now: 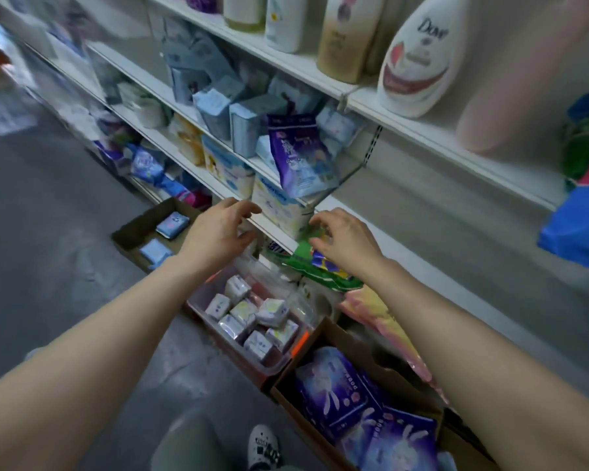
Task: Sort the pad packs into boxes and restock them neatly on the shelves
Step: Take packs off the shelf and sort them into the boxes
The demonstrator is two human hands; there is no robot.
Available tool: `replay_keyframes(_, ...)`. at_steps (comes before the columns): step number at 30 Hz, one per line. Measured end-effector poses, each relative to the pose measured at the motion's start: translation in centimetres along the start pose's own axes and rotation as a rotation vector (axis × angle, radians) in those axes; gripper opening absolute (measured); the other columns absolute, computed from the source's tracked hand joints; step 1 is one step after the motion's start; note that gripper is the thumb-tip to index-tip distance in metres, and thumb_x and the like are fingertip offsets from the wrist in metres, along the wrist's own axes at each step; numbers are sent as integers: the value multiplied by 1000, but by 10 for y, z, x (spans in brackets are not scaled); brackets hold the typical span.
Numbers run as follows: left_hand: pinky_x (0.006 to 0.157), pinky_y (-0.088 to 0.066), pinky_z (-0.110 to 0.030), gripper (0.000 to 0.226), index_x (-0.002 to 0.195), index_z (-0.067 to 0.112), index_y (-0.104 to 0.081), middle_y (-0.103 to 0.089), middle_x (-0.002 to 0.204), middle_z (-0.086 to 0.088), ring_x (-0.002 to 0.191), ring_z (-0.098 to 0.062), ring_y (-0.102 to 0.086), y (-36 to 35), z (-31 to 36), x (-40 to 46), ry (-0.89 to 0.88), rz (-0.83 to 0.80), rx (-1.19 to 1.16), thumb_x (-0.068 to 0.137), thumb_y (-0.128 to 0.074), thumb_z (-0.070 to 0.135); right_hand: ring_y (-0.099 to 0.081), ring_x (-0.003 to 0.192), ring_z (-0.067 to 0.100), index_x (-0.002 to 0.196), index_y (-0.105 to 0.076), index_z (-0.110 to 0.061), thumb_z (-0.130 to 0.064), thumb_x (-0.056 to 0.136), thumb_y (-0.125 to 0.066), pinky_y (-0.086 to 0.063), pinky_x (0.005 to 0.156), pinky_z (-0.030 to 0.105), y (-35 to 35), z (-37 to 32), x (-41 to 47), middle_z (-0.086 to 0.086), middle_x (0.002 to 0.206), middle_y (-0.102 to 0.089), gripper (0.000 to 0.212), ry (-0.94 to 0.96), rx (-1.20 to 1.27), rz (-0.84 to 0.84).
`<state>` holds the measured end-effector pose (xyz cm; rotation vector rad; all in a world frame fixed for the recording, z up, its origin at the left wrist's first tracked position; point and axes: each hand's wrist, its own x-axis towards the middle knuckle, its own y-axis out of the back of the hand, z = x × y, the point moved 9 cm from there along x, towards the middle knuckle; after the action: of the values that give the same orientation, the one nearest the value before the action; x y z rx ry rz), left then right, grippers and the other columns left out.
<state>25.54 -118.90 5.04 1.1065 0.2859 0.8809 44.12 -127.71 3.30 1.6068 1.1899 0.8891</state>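
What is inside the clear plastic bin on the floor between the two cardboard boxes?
The clear plastic bin holds about eight small white and lilac pad packs, loosely piled. The left forearm covers its far left corner, so anything there is hidden.

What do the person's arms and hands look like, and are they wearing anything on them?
Both forearms are bare up to the frame edge, with no sleeves in view. The left hand and right hand wear no gloves, and no rings, watch or bracelets show on them.
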Motion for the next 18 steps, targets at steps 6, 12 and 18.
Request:
replay_keyframes(6, 81, -47, -36, 46, 130, 19, -57, -58, 120, -8, 100, -28, -61, -23, -49, 86, -41, -81, -23, 86, -71, 26, -53, 117, 31, 132, -53, -21, -36, 86, -68, -43, 94, 36, -20, 11, 80, 10, 131, -53, 51, -162, 17, 17)
replay_keyframes(12, 95, -43, -39, 55, 137, 17, -51, -52, 132, -10, 115, -31, -53, -27, -106, 180, -169, -140, 51, 86, -70, 26, -48, 122, 36, 146, -35, -21, -46, 85, -68, -43, 95, 40, -43, 13, 171, 16, 136, -47, 74, -425, 71, 50)
replay_keyframes(18, 111, -29, -45, 67, 144, 13, -41, -36, 148, -19, 136, -37, -31, -30, -144, 276, -230, -136, 99, 85, -71, 22, -37, 131, 42, 151, -15, -23, -57, 78, -73, -42, 103, 49, -68, 17, 242, 20, 150, -29, 99, -620, 18, 31)
